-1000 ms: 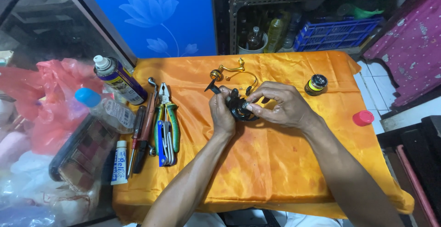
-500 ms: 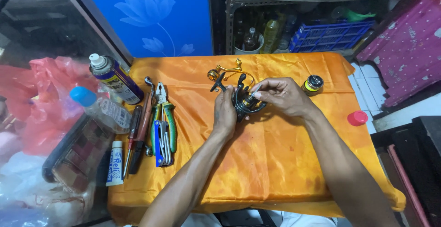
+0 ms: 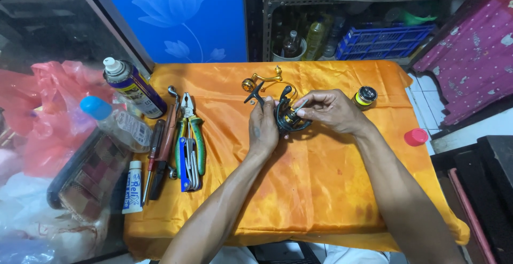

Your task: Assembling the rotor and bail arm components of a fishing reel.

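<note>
Both hands working black fishing reel body (image 3: 288,118) at bench (image 3: 320,189) centre. Left hand (image 3: 263,127) gripping its side, right hand (image 3: 328,109) pinching small metal pin (image 3: 299,105) at reel top. Reel looking rigid, greasy-slick, small parts fragile; gripping by frame safest. Spray can (image 3: 133,87) lying at 10 o'clock, contents hidden.

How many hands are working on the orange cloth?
2: the left hand grips the black reel part, and the right hand pinches it from the other side. None look hidden.
</note>
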